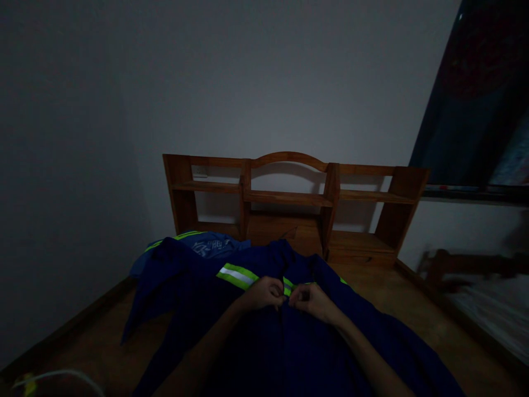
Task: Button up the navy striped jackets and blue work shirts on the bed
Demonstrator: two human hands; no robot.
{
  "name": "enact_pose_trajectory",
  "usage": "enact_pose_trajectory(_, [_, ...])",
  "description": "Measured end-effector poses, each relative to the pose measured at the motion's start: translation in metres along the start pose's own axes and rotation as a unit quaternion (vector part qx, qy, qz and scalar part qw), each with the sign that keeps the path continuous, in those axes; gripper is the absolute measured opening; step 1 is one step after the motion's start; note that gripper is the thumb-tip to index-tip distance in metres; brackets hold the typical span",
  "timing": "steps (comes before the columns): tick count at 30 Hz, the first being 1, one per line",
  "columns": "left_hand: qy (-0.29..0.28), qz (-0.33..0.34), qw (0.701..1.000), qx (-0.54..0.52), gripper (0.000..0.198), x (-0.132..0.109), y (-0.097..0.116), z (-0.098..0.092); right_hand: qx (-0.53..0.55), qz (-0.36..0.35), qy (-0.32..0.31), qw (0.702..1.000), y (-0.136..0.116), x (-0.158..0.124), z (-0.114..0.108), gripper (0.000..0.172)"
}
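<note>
The left hand [264,292] and the right hand [311,300] meet, just apart, at the midline of a dark blue cloth garment with yellow-green and silver bands [256,347]. The left hand's thumb and fingertips are drawn together, pinching the cloth at the edge of the front opening; the right hand's fingers are curled against the opposite edge, though in the dim light one cannot tell whether they grip it. The garment lies beneath both hands and spreads beyond them on every side, its front seam running between them toward the viewer. A yellow-green band with a silver centre [238,275] crosses the cloth just beyond the left hand. Farther off to the left, partly covered by the garment, lies a lighter blue cloth item with white lettering [215,244]. Both rest on a brown wooden surface [372,281]. Behind stands a brown wooden shelf unit with an arched centre [289,197], before a plain pale wall [289,82].
</note>
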State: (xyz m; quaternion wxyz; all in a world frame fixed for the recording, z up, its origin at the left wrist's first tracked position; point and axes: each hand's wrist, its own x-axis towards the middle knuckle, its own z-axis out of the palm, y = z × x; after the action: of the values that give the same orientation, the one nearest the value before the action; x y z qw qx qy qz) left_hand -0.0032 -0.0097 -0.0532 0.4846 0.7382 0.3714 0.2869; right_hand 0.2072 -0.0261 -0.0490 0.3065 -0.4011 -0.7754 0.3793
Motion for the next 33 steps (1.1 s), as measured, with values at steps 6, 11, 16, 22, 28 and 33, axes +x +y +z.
enact_pose_trajectory(6, [0.000, 0.008, 1.000, 0.003, 0.028, 0.003, -0.010, -0.001, 0.020, 0.006, 0.003, 1.000, 0.001, 0.000, 0.002, 0.029])
enact_pose_trajectory(11, [-0.024, 0.013, 1.000, -0.006, 0.030, 0.002, -0.012, -0.004, 0.002, -0.010, 0.019, 1.000, 0.001, 0.001, 0.004, 0.031])
enact_pose_trajectory(16, [-0.037, -0.004, 0.998, -0.044, 0.033, 0.001, -0.011, -0.005, 0.024, -0.022, -0.007, 0.999, -0.004, 0.002, 0.002, 0.031])
enact_pose_trajectory(22, [-0.056, 0.003, 0.995, -0.082, 0.035, 0.003, -0.015, -0.003, 0.045, -0.039, 0.020, 0.998, 0.005, 0.006, 0.008, 0.034])
enact_pose_trajectory(28, [-0.052, -0.022, 0.995, -0.088, 0.037, 0.004, -0.011, -0.003, 0.075, -0.029, -0.002, 0.997, 0.010, 0.007, 0.006, 0.049])
enact_pose_trajectory(33, [-0.059, -0.045, 0.988, -0.134, 0.040, 0.005, -0.010, -0.002, 0.104, -0.006, -0.038, 0.994, 0.008, 0.005, 0.001, 0.048])
